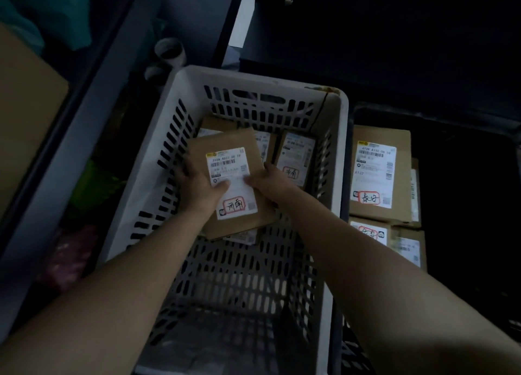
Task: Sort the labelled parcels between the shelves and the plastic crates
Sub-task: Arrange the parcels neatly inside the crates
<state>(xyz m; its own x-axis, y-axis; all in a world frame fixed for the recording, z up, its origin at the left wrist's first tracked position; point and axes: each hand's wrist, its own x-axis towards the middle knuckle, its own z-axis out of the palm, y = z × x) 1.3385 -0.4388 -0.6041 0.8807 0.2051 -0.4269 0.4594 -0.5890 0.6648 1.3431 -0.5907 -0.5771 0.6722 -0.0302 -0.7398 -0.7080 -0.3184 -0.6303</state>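
Parcel [229,183], flat labelled cardboard, lay over others at the white crate's [180,98] far end, left hand [198,187] and right hand [270,181] gripping its side edges; judged light, stiff, best edge-held.

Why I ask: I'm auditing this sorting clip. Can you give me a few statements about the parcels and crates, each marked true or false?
1. The left hand and right hand hold one parcel over the white crate. True.
2. The held parcel has no label. False: a white label sits on its top.
3. The white crate holds nothing else. False: other parcels lie underneath.
4. The dark crate on the right also holds labelled parcels. True.
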